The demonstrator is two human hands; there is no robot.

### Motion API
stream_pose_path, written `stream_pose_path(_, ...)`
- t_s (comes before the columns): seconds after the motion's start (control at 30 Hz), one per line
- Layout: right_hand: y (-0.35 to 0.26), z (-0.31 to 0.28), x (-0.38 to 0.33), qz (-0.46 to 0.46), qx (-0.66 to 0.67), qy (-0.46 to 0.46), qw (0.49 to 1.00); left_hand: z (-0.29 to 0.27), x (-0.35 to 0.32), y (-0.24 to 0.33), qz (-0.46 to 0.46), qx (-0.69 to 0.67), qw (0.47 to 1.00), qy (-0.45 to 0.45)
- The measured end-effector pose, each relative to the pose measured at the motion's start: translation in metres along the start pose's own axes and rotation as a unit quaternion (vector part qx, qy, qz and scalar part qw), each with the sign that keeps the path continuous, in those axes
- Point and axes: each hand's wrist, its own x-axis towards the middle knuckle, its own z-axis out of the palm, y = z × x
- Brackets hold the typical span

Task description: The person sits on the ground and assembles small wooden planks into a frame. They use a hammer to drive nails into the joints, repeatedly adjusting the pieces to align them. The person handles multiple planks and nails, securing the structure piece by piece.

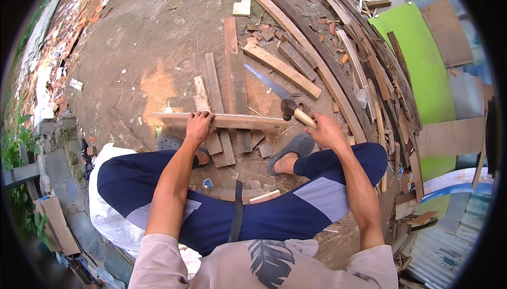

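My left hand (199,127) grips a wooden plank (245,122) near its middle, fingers curled over the upper edge. The plank lies crosswise in front of me, over other boards on the ground. In my right hand (326,131) is a hammer (304,118), held by its pale wooden handle. Its dark head is close to the plank's right end; whether they touch I cannot tell. Just beyond the hammer lies a handsaw (269,82) with a bluish toothed blade, its handle partly hidden behind the hammer head.
Beneath the plank, long boards (236,84) point away from me. Cut wood blocks (268,34) and a pale beam (282,71) lie farther right. A long pile of timber (369,62) borders a green panel (420,62). Sawdust (159,91) covers ground at left, near a low block wall (59,157).
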Motion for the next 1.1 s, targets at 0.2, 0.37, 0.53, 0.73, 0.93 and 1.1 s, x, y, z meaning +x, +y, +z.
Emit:
stream_pose_path(0.2, 0.006, 0.039, 0.036, -0.016, -0.125, -0.082, 0.989, 0.016, -0.028, -0.002, 0.014, 0.039, 0.998, 0.044)
stream_pose_path(0.37, 0.009, 0.056, 0.050, -0.062, -0.097, -0.214, 0.970, 0.005, -0.035, -0.009, -0.123, 0.063, 0.990, -0.011)
stream_pose_path(0.53, 0.006, 0.059, 0.055, -0.050, -0.102, -0.307, 0.945, -0.004, -0.029, -0.008, -0.089, 0.056, 0.994, -0.031)
stream_pose_path(0.73, 0.011, 0.063, 0.056, -0.084, -0.123, -0.277, 0.949, 0.003, -0.008, 0.034, -0.054, 0.026, 0.998, -0.010)
stream_pose_path(0.93, -0.001, 0.066, 0.067, -0.117, -0.065, -0.212, 0.968, 0.012, -0.001, 0.052, -0.071, 0.029, 0.996, -0.041)
stream_pose_path(1.1, -0.036, 0.062, 0.075, -0.107, -0.004, -0.069, 0.992, 0.019, -0.018, 0.050, -0.179, 0.051, 0.977, -0.100)
